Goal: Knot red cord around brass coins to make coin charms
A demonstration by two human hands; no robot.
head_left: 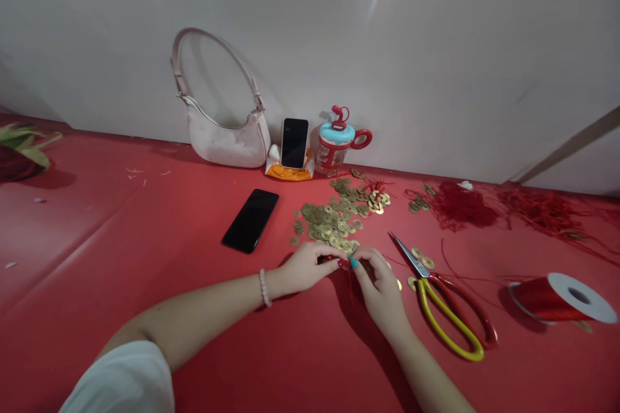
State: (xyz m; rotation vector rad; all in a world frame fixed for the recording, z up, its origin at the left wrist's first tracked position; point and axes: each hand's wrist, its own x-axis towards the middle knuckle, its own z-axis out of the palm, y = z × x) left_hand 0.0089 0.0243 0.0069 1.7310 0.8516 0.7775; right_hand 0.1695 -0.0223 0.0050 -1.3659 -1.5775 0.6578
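Note:
My left hand (306,266) and my right hand (380,287) meet at the middle of the red table, fingertips pinched close together. A thin red cord (351,284) hangs down from between them, so both pinch it. Whether a coin is also in the fingers is too small to tell. Just beyond my hands lies a pile of brass coins (329,216) with square holes. Scissors (443,300) with one yellow and one red handle lie slightly open to the right of my right hand, beside a few loose coins (427,262).
A black phone (250,221) lies left of the coins. Along the white partition (436,77) stand a pale handbag (227,139), a propped-up device (294,143) and a cup (332,151). Tangled red cords (462,206) and a red spool (545,299) are at the right; a flower (19,161) is far left.

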